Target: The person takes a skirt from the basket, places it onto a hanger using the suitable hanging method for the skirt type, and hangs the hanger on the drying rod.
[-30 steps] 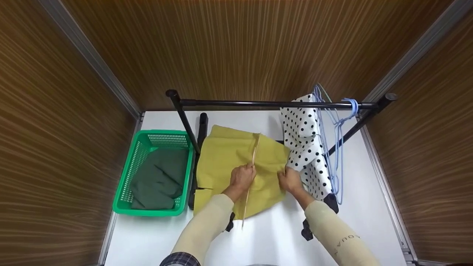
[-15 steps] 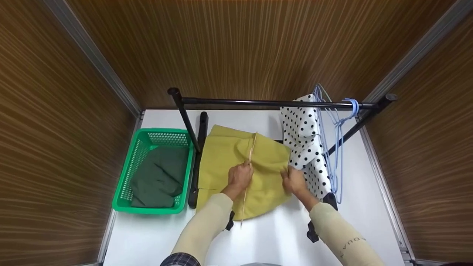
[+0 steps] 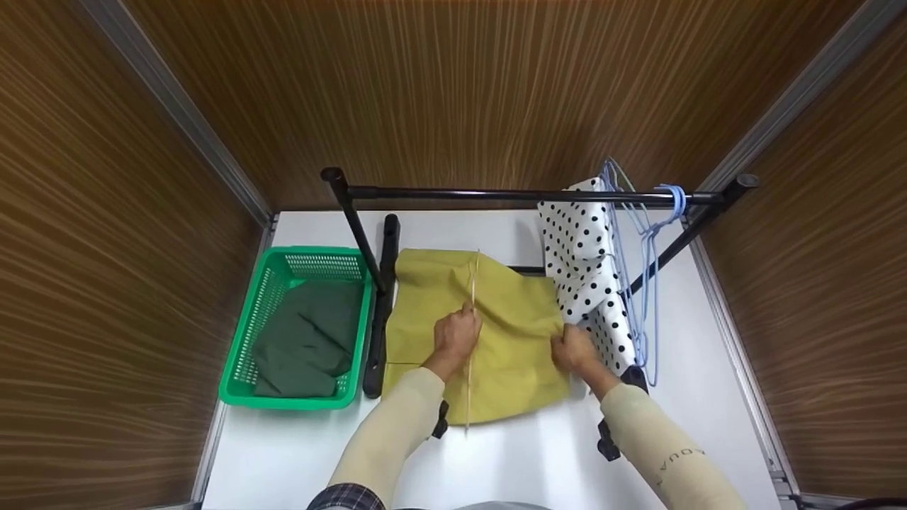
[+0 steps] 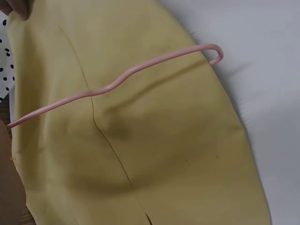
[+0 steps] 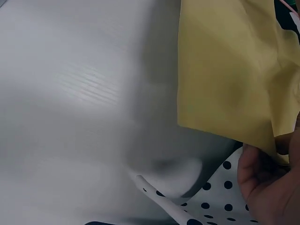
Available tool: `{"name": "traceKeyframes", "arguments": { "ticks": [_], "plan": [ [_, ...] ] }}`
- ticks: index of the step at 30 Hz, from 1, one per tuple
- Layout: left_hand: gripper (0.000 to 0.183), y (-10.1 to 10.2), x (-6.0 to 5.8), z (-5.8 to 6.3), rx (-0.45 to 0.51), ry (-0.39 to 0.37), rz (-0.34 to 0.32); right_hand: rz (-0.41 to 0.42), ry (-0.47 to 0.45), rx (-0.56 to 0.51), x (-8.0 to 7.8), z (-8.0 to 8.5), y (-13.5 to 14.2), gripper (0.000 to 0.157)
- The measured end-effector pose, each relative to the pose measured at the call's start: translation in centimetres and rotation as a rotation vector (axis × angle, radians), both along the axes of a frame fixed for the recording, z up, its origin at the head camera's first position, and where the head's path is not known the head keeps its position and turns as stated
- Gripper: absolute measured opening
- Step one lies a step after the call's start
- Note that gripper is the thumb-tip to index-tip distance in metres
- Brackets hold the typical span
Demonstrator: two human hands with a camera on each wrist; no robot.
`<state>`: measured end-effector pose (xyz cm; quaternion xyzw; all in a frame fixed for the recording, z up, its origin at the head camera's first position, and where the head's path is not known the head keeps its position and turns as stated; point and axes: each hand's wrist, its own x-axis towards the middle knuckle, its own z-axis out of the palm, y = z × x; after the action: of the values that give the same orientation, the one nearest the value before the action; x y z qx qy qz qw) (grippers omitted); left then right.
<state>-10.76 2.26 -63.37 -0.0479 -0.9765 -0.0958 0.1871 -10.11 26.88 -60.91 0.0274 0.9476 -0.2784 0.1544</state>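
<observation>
Yellow cloth (image 3: 514,375) and pink hanger (image 4: 161,59) held in two grips; room on the near side

On the near side of both hands, white tabletop (image 3: 510,460) is exposed past the cloth's near edge; the hanger's near end is seen poking over that edge. The hanger is gripped partway along by the left hand (image 3: 456,334), fingers curled, over the cloth. The cloth's right edge is pinched by the right hand (image 3: 572,348). Just beyond that hand, movement is hemmed in by a spotted cloth (image 3: 581,283), then by blue hangers (image 3: 650,234). Leftward of the left hand, past the cloth, a rack post (image 3: 360,234) is met, then a green basket (image 3: 290,404) with dark green cloth (image 3: 308,340) inside. Beyond both hands, a black bar (image 3: 453,194) is set crosswise, backed by wood-grain panelling (image 3: 453,92).
</observation>
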Motion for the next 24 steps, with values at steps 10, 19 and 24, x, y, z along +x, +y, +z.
{"name": "traceKeyframes", "arguments": {
  "ticks": [10, 19, 24],
  "plan": [
    [0.02, -0.2, -0.1, 1.1, 0.045, 0.023, -0.025, 0.013, -0.125, 0.018, -0.6, 0.3, 0.1, 0.034],
    [0.021, 0.5, -0.7, 3.3, 0.069, 0.015, -0.093, 0.169, -0.026, 0.143, -0.5, 0.3, -0.2, 0.034],
    [0.023, 0.6, -0.6, 4.2, 0.06, 0.11, -0.11, 0.394, 0.139, 0.002, 0.5, 0.7, -2.9, 0.025]
  ]
}}
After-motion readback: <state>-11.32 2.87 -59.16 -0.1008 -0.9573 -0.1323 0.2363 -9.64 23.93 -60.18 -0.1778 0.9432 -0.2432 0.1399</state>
